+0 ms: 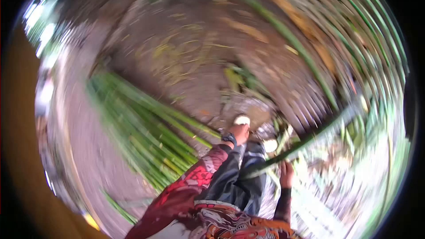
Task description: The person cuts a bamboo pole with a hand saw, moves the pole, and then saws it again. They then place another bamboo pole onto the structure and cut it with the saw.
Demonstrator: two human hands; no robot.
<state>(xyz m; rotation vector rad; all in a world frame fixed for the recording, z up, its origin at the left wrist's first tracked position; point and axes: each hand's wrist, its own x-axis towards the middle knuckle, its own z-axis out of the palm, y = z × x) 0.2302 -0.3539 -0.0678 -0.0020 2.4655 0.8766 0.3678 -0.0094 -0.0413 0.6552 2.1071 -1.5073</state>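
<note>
My left hand [239,133], with a dark wristwatch [229,138] on the wrist, is curled beside a pale rounded thing [242,120] near my feet. Whatever its fingers hold is hidden. A long green stalk [305,142] slants across my dark trousers [226,179] and out to the right. Just under that stalk is my right hand [287,175], its fingertips right at the stalk's lower edge and smeared by motion. Another pale rounded thing [270,145] lies between the two hands.
A bundle of green stalks [141,128] lies to the left on brown ground [186,22]. Yellowish shavings [177,53] are scattered ahead. One long stalk [292,40] crosses at upper right, beside many blurred stalks [363,31]. Leaves and scraps [327,163] litter the right side.
</note>
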